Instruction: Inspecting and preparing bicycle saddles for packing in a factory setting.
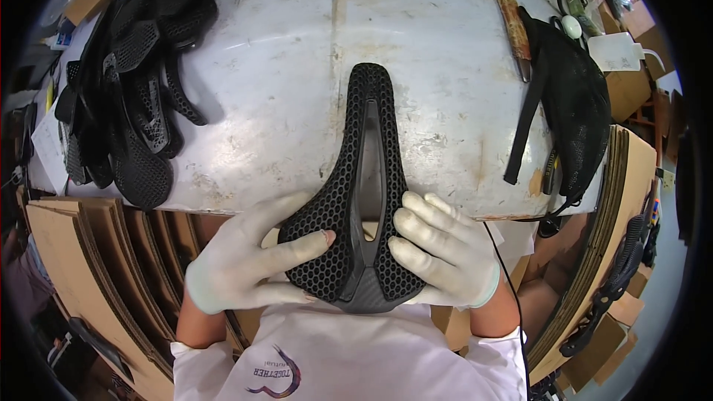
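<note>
Dark printed lettering runs across the chest of a white short-sleeved fabric shirt, upside down in this view, within a curved, multicoloured emblem. Small dark print marks a white translucent plastic squeeze bottle, too small to read.

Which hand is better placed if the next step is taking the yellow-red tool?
Probably the right hand: the tool lies nearer it, on the right of the table. The left hand, also on the black saddle, could steady it.
</note>
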`<action>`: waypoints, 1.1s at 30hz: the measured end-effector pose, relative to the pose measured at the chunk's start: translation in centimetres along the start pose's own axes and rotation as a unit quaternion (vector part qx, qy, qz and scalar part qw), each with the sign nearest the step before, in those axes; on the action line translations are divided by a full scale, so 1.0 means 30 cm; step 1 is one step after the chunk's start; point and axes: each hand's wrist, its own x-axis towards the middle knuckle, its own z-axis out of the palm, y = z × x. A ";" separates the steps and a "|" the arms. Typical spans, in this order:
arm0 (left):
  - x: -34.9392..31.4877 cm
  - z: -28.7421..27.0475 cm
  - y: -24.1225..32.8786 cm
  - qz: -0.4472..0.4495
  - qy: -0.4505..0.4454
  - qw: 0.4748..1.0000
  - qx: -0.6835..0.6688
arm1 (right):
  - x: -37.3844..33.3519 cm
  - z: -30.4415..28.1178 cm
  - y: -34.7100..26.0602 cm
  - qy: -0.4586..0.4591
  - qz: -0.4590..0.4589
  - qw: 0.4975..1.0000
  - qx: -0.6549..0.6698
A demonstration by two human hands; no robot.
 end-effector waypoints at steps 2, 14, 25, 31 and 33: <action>-0.010 0.026 -0.047 0.021 -0.012 1.000 -0.005 | -0.006 0.003 0.004 0.012 -0.003 1.000 0.000; -0.009 0.047 0.057 -0.093 0.086 0.982 -0.140 | -0.012 0.027 -0.013 0.016 0.009 1.000 -0.002; 0.029 -0.003 0.116 -0.098 0.057 0.993 -0.010 | -0.016 0.029 -0.017 -0.003 0.026 1.000 0.005; 0.010 -0.001 0.078 -0.061 0.020 0.998 0.014 | -0.034 0.029 -0.005 -0.015 0.023 1.000 0.014; 0.003 0.017 0.059 -0.057 0.010 0.998 -0.031 | -0.025 0.030 -0.011 -0.008 0.026 1.000 0.013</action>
